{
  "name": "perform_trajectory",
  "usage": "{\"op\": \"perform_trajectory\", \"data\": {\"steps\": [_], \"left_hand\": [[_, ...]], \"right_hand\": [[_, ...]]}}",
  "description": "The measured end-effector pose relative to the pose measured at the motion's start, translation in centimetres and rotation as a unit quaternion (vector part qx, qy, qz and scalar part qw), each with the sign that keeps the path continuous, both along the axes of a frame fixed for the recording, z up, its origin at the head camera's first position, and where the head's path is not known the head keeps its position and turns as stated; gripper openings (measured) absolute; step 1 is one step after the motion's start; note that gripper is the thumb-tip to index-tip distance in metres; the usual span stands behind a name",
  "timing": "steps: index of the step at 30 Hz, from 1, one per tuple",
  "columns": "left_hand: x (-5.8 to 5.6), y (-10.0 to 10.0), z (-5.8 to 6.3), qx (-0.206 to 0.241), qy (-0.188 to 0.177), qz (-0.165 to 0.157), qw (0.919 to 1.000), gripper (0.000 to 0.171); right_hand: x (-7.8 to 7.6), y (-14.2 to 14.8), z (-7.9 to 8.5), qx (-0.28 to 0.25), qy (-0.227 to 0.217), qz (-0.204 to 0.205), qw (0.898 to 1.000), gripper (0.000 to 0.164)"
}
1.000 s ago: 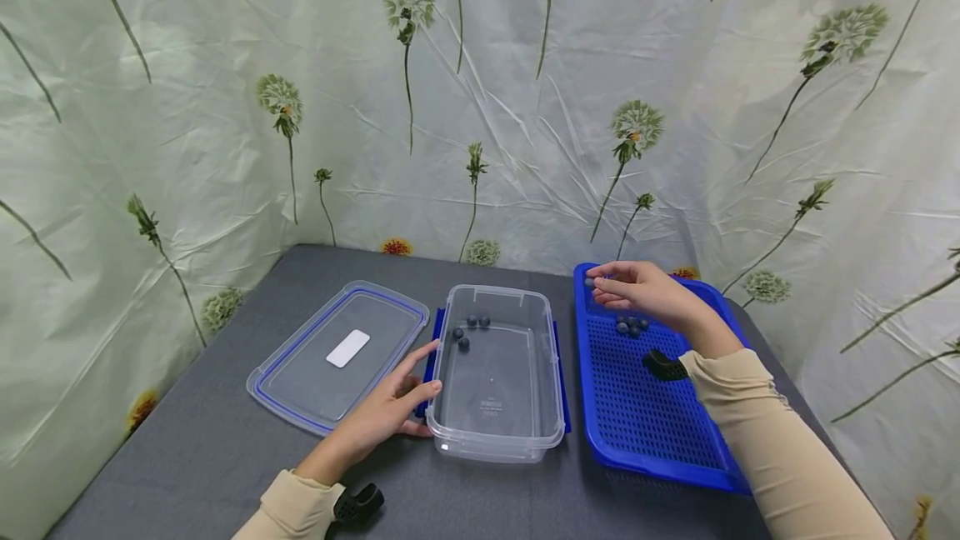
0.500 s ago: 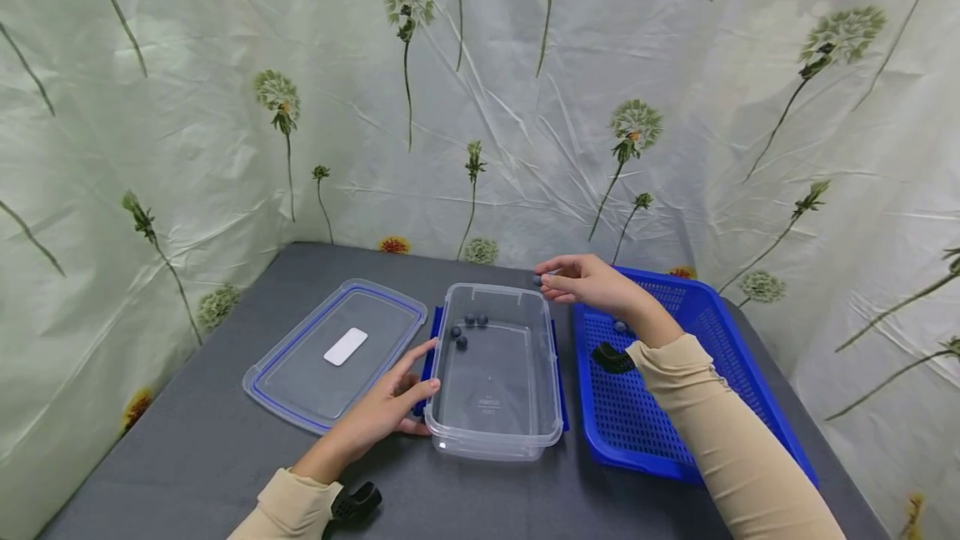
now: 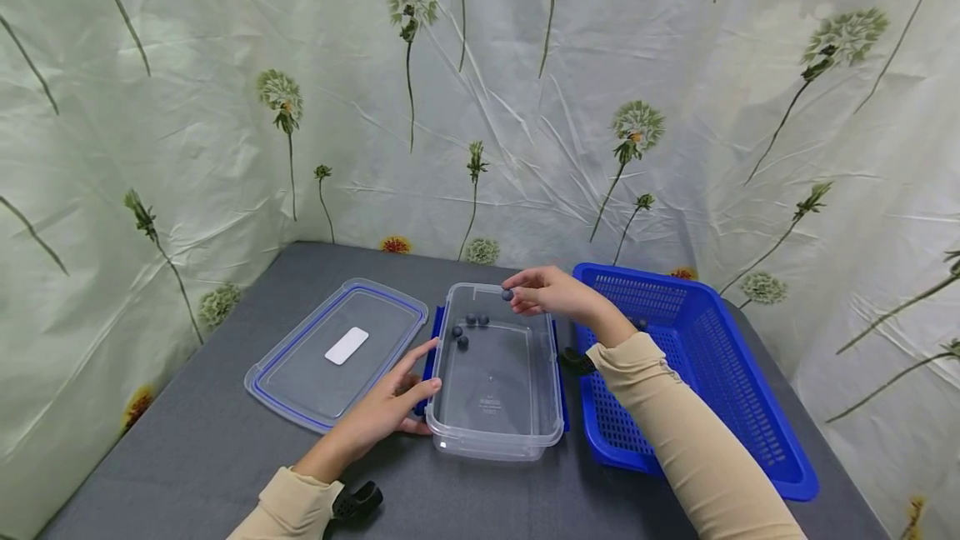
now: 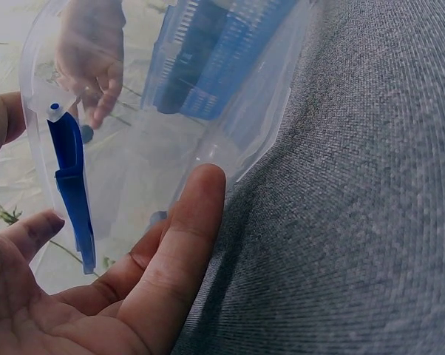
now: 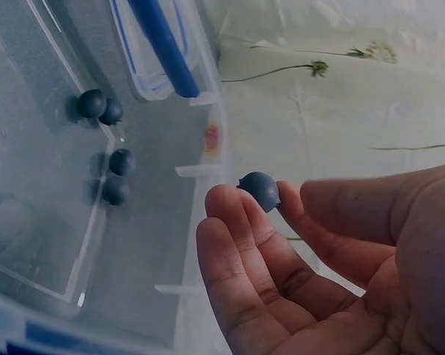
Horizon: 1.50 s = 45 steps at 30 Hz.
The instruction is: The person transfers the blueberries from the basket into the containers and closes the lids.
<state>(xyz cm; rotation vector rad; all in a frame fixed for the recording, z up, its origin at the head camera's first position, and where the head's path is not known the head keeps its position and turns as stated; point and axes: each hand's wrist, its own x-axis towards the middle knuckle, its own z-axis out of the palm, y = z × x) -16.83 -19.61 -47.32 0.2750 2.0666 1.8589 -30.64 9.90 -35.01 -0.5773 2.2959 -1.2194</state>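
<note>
My right hand (image 3: 558, 294) pinches a blueberry (image 3: 507, 294) between thumb and fingertips, above the far right corner of a clear plastic food container (image 3: 510, 390). In the right wrist view the held blueberry (image 5: 259, 191) shows plainly, dark blue and round. Several more blueberries (image 3: 462, 342) lie on the container's floor toward the far left. At the container's left wall rests my left hand (image 3: 382, 407), its fingers extended and spread along the side. Beside these fingers, the left wrist view shows a blue locking clip (image 4: 71, 177) hanging down.
A blue perforated basket (image 3: 750, 440) stands right of the container; a few blueberries (image 3: 639, 323) in it are partly hidden by my right arm. The clear lid (image 3: 288, 394) with a blue seal and white label lies on the grey cloth at left. A flowered curtain (image 3: 525, 107) hangs behind.
My right hand has carried the blueberry leftward from over the basket to above the container's far right corner. The left hand stays at the container's side.
</note>
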Motion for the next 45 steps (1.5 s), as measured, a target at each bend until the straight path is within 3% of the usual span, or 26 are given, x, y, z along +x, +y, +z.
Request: {"op": "perform_trajectory", "data": {"steps": [13, 31, 45], "left_hand": [[0.0, 0.0, 0.0, -0.004, -0.004, 0.003, 1.0, 0.072], [0.0, 0.0, 0.0, 0.002, 0.003, -0.003, 1.0, 0.073], [0.1, 0.0, 0.2, -0.006, 0.003, 0.0, 1.0, 0.073]], "right_hand": [[-0.3, -2.7, -2.9, 0.044, -0.065, -0.014, 0.997, 0.044], [-0.5, -5.4, -5.1, 0.1, -0.066, -0.015, 0.993, 0.041], [-0.6, -5.2, -5.2, 0.111, -0.061, -0.019, 0.992, 0.042]]}}
